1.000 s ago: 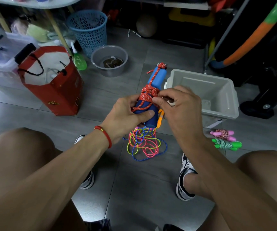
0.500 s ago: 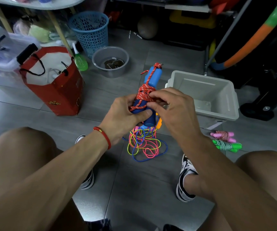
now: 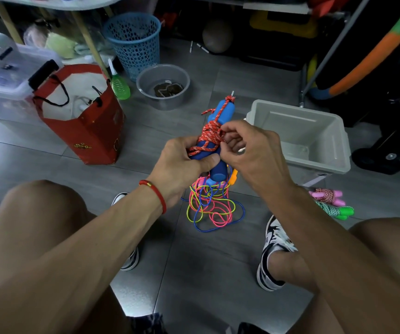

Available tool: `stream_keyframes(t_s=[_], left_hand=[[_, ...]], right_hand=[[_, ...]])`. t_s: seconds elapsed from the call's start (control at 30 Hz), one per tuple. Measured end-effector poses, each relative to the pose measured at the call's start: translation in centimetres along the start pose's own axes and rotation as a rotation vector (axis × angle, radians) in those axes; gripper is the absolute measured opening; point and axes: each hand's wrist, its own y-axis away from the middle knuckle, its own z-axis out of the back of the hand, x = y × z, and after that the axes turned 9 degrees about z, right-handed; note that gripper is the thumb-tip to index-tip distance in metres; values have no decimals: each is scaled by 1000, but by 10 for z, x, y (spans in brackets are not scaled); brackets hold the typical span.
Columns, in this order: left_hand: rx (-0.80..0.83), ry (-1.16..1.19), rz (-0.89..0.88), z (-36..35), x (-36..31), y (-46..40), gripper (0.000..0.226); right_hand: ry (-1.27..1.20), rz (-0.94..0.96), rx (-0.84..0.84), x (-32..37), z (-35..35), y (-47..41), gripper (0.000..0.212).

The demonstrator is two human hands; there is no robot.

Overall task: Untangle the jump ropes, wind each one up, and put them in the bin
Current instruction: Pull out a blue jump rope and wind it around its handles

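My left hand (image 3: 182, 165) grips the blue handles (image 3: 223, 112) of a jump rope, held upright over the floor. Red braided rope (image 3: 209, 136) is wound around those handles, and my right hand (image 3: 249, 150) pinches a strand of it at the right side of the winding. Below my hands a tangle of thin pink, yellow and blue ropes (image 3: 212, 208) lies on the floor, with an orange handle (image 3: 234, 177) at its top. A wound pink-handled rope (image 3: 327, 196) and a wound green-handled rope (image 3: 336, 210) lie at the right. The grey bin (image 3: 314, 141) stands just behind my right hand.
A red paper bag (image 3: 90, 131) stands at the left, with a grey bowl (image 3: 163, 85), a blue mesh basket (image 3: 134, 42) and a green bottle (image 3: 119, 85) behind it. My knees and shoes (image 3: 273, 251) frame the floor space. A hoop and black stand crowd the right.
The handle bundle has shifted slightly lower and tilted; my right hand has turned, its fingers now curled into the red winding from the right side.
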Motion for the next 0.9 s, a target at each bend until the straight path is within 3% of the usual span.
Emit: stream_keyframes(t_s=[0.37, 0.6, 0.9], left_hand=[[-36, 6, -63, 0, 0, -2, 24], [-42, -58, -73, 5, 1, -1, 24], [-43, -35, -43, 7, 5, -1, 7]], right_hand=[[-46, -96, -118, 8, -10, 1, 8], [-57, -132, 26, 5, -10, 0, 4], [-85, -224, 55, 7, -16, -1, 6]])
